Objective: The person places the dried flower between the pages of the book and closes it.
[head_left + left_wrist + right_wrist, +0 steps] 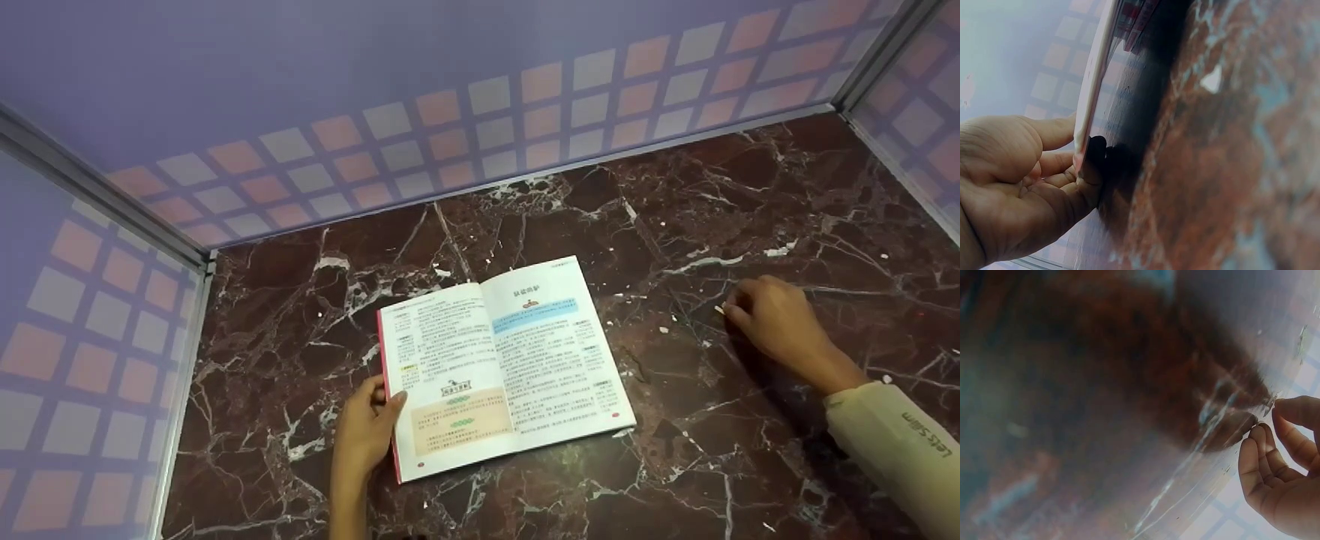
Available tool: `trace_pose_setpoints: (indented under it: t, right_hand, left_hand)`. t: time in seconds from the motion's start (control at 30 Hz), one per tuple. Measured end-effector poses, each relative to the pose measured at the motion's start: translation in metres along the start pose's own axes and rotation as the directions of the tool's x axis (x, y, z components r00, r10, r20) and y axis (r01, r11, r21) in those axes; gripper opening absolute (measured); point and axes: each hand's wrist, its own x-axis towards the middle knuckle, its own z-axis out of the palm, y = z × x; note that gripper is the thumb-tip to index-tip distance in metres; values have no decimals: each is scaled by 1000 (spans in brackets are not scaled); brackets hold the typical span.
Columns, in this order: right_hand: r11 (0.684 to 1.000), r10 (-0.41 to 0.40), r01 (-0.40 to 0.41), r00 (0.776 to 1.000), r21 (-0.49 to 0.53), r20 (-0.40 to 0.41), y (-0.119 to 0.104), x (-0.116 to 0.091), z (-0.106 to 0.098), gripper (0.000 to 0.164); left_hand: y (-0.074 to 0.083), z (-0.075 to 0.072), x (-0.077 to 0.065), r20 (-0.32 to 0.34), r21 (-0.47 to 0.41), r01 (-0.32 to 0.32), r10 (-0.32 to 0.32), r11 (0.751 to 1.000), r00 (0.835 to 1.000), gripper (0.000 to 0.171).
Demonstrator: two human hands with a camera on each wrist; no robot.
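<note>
An open book (540,360) with printed pages and a red cover edge lies on the dark marble-patterned tabletop. My left hand (364,431) grips its lower left edge, thumb over the page and the other fingers under the cover. The left wrist view shows the book's edge (1090,95) between thumb and fingers of the left hand (1022,180). Well to the right of the book, my right hand (776,322) is low over the tabletop, fingers bent. Its thumb and fingertips pinch a small pale scrap (1270,405), partly hidden by the right hand (1286,467).
Several small white scraps are scattered over the marble-patterned tabletop (697,450), some near the right hand, one scrap (887,379) beside the right sleeve (892,442). Purple panels with pink and white squares stand along the back (450,75), the left and the right.
</note>
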Motion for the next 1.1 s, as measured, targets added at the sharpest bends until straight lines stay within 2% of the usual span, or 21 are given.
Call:
trace_pose_setpoints:
  t: [0.13, 0.4, 0.73, 0.83, 0.97, 1.03, 1.1]
  right_hand:
    - [1000, 1, -2, 1000, 20, 23, -5, 5, 0, 11]
    - [998, -10, 7, 999, 56, 41, -18, 12, 3, 11]
    - [996, -31, 26, 998, 82, 61, -38, 23, 8, 9]
    - [996, -51, 46, 997, 82, 57, -40, 25, 6, 9]
    - [996, -71, 70, 997, 54, 4, -35, 20, -2, 9]
    - [998, -57, 57, 998, 38, -15, -30, 14, -7, 9]
    - [999, -26, 27, 1000, 41, -13, -27, 8, -11, 9]
  left_hand:
    - [-3, -5, -4, -21, 3, -5, 5, 1000, 1000, 39]
    - [-12, -13, -11, -41, -4, 45, -45, 999, 998, 39]
    - [-18, -24, -24, -81, -17, 59, -61, 998, 995, 39]
    - [-18, -23, -23, -97, -17, 42, -43, 999, 994, 37]
    - [-13, -12, -13, -95, -48, -19, 14, 999, 995, 36]
    - [-9, -6, -7, -78, -62, -46, 41, 997, 996, 35]
    - [-6, -1, -2, -60, -59, -43, 39, 997, 997, 34]
